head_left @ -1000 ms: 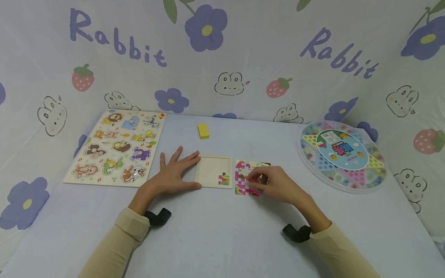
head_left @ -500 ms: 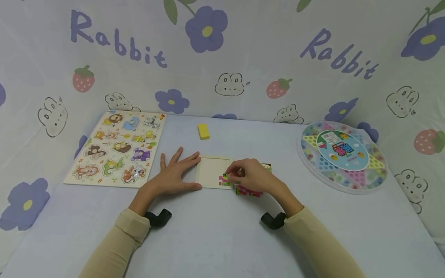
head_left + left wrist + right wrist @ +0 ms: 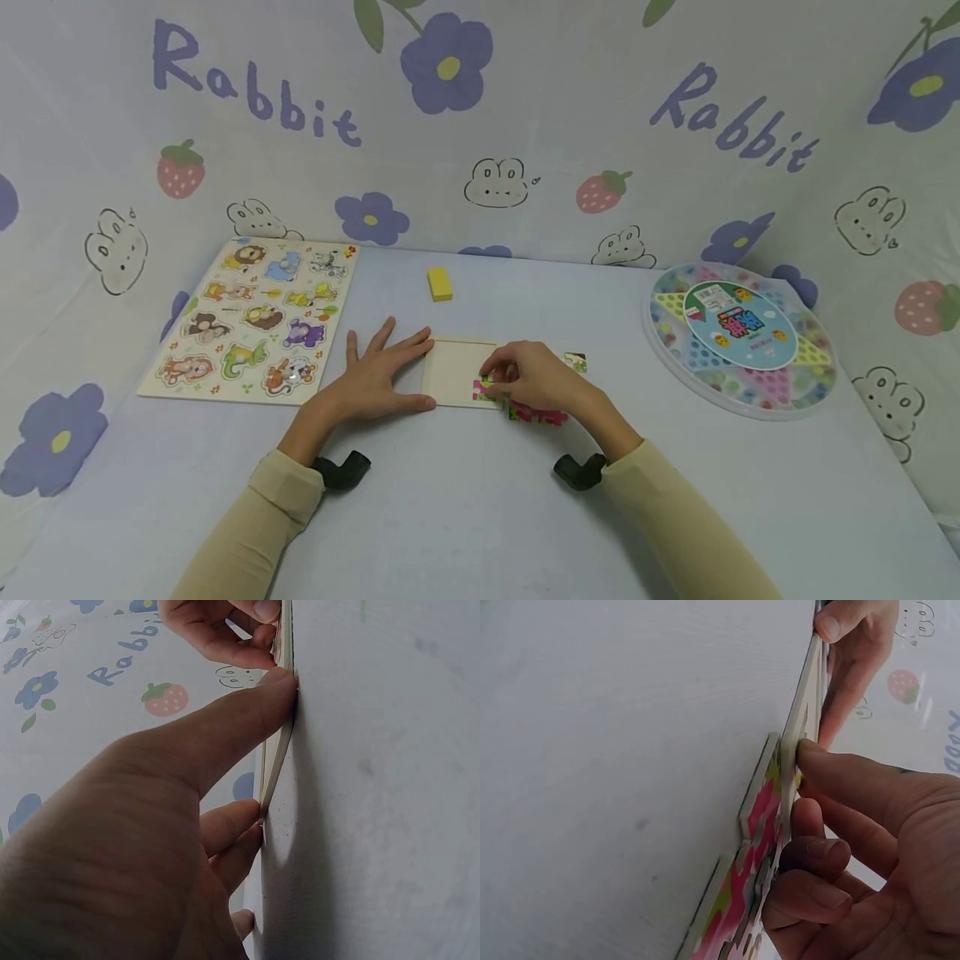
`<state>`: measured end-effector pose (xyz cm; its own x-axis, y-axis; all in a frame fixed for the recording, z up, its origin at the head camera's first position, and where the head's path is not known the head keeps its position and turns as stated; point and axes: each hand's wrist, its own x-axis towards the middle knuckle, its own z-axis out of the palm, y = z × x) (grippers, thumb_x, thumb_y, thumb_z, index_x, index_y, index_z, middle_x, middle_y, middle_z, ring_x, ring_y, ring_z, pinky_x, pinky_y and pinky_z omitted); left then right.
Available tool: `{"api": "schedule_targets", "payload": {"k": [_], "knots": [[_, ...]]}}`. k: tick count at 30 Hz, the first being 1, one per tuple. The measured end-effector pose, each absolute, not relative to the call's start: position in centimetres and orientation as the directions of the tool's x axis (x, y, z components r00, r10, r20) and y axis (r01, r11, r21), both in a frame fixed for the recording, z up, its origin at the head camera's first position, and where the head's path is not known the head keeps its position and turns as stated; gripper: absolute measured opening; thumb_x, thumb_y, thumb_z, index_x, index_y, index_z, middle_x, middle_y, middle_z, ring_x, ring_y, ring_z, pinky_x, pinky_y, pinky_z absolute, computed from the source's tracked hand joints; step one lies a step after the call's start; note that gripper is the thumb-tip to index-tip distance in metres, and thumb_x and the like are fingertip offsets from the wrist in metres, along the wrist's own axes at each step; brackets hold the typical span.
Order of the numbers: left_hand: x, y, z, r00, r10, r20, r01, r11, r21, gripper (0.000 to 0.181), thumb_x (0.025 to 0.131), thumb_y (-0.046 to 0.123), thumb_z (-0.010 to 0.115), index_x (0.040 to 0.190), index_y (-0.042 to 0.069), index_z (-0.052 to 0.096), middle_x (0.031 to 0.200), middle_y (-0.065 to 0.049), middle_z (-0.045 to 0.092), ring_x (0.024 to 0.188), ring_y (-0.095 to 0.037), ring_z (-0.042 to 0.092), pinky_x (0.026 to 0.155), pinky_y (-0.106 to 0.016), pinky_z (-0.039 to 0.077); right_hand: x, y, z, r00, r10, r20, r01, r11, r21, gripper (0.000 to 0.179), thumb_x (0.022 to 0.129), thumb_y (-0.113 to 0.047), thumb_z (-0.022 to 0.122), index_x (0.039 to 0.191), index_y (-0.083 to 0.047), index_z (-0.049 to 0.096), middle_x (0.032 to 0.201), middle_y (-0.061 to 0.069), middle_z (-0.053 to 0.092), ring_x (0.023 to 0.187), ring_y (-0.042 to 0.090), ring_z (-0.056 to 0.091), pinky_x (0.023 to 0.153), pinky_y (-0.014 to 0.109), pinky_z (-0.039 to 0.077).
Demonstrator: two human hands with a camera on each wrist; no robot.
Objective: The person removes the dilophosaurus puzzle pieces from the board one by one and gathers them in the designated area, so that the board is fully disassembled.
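Observation:
A small pale wooden puzzle tray lies flat at the table's middle. My left hand spreads its fingers against the tray's left side, thumb at the near corner; in the left wrist view, the thumb rests on its edge. With curled fingers, my right hand pinches a puzzle piece over the tray's right side, the piece mostly hidden by the fingers. A pink and green jigsaw piece shows in the tray's lower right. Just right of the tray lie several joined pink pieces, partly covered by that hand.
One corner piece peeks out beyond the right hand. Behind the tray stands a yellow block. An animal puzzle board lies at left, and a round, clear-lidded game board at right. A printed cloth hangs behind.
My right hand has moved left from the loose pieces to the tray's right side, carrying a puzzle piece, and shifted slightly further left since. The left hand has stayed at the tray.

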<state>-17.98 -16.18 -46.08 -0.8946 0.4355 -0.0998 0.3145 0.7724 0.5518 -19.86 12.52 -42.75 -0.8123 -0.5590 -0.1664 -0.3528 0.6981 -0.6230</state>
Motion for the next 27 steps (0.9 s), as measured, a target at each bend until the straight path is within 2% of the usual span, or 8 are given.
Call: {"api": "schedule_targets", "payload": {"k": [9,19,27], "knots": [[-18.07,-16.24,-46.13,-0.893,0.440,-0.096,0.320,0.770,0.552,0.094,0.087,0.058,0.078,0.166,0.024,0.039,0.178,0.006,0.026,0.168,-0.040,-0.006,0.121,-0.078,-0.023,-19.83,12.43,-42.71,-0.815,-0.553,-0.170,-0.336,0.692,-0.639,0.023,0.094,-0.022,0.082,0.113,-0.010,0.077,0.090,0.001,0.067,0.080,0.012,0.056,0.074,0.025,0.048],[-18.07,-16.29,-46.16,-0.891,0.445,-0.093,0.327,0.770,0.548,0.094,0.088,0.058,0.078,0.166,0.024,0.039,0.178,0.005,0.026,0.168,-0.040,-0.006,0.121,-0.078,-0.023,-19.52,12.61,-42.72,-0.813,-0.572,-0.106,-0.387,0.668,-0.636,0.024,0.093,-0.018,0.083,0.114,-0.009,0.076,0.096,0.003,0.069,0.079,0.012,0.058,0.072,0.023,0.050],[-18.03,-16.27,-46.08,-0.889,0.448,-0.093,0.328,0.766,0.553,0.094,0.088,0.057,0.079,0.166,0.024,0.039,0.178,0.005,0.026,0.168,-0.040,-0.006,0.120,-0.079,-0.023,-19.43,12.78,-42.75,-0.824,-0.561,-0.084,-0.389,0.666,-0.637,0.023,0.091,-0.021,0.085,0.111,-0.014,0.075,0.099,0.001,0.071,0.075,0.011,0.057,0.070,0.024,0.050]]}}
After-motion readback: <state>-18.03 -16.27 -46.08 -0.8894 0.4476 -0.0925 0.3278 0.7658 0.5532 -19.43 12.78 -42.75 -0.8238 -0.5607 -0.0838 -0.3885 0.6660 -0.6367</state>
